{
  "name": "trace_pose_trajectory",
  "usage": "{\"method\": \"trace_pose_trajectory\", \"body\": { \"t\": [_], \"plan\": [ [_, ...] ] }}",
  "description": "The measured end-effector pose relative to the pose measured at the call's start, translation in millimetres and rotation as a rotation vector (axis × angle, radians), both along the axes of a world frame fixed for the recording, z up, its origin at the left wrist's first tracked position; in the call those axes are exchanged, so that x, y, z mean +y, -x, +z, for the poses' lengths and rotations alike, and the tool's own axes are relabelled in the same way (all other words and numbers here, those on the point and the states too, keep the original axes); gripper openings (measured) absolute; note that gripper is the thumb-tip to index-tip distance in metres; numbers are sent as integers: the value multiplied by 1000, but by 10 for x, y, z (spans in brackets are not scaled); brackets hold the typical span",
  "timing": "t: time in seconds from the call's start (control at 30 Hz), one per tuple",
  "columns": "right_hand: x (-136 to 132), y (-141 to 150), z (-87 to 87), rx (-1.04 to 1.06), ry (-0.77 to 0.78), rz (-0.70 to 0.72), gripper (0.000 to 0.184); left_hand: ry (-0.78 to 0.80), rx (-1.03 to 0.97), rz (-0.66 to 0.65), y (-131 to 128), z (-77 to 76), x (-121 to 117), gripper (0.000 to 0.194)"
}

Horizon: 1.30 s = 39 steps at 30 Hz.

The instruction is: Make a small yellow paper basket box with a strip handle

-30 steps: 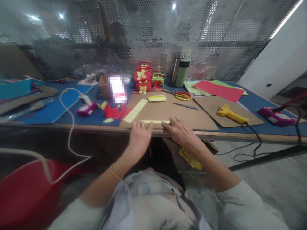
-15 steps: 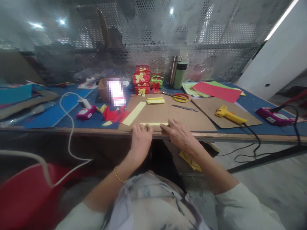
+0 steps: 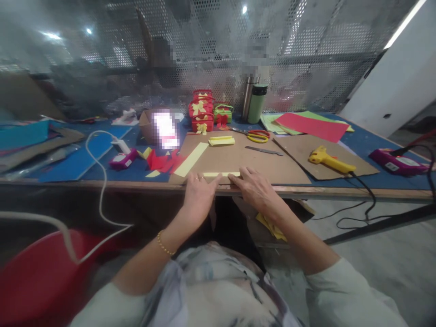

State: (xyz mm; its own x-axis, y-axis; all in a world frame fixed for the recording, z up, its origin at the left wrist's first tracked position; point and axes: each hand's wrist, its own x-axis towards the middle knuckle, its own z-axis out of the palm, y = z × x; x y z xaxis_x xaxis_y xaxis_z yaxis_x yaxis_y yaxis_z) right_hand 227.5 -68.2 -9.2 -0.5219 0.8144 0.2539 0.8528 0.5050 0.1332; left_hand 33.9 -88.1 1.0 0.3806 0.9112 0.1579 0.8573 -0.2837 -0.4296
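A narrow yellow paper strip [image 3: 223, 174] lies along the front of a brown cardboard sheet [image 3: 235, 159]. My left hand [image 3: 200, 194] is closed on the strip's left end, its thumb stretched right along the strip. At the other end, my right hand [image 3: 256, 190] pinches the strip down with bent fingers and a thumb pointing left. Both hands rest at the table's front edge, the thumbs a little apart. Beyond them lie a wider pale yellow strip [image 3: 191, 160], a folded yellow paper piece [image 3: 221, 141] and a grey blade-like tool [image 3: 264, 151].
Scissors [image 3: 258, 136] lie at the cardboard's back edge. A yellow glue gun [image 3: 330, 161] rests on cardboard at right, its cord hanging over the edge. Red gift boxes [image 3: 201, 111], a green bottle [image 3: 257, 104] and a lit phone [image 3: 165, 129] stand behind. Red scraps [image 3: 165, 160] lie left.
My left thumb has stretched out to the right along the strip. My right hand keeps its grip nearly unchanged. The view has shifted slightly.
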Motion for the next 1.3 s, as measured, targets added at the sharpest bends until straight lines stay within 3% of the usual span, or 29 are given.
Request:
{"method": "trace_pose_trajectory", "body": {
  "t": [0.2, 0.5, 0.73, 1.0, 1.3],
  "plan": [
    [-1, -5, -5, 10, 4, 3, 36, 19, -1, -3, -38, -5, -17, 72],
    [12, -7, 5, 25, 30, 2, 38, 42, -2, 27, -65, 70, -11, 67],
    [40, -39, -12, 44, 27, 22, 37, -72, 8, 25, -70, -100, -48, 68],
    [52, -66, -2, 64, 40, 30, 37, -62, -91, 30, -60, -97, -31, 64],
    [35, -64, -23, 94, -12, 39, 37, -144, -84, 41, -58, -227, -36, 60]
  ]
}}
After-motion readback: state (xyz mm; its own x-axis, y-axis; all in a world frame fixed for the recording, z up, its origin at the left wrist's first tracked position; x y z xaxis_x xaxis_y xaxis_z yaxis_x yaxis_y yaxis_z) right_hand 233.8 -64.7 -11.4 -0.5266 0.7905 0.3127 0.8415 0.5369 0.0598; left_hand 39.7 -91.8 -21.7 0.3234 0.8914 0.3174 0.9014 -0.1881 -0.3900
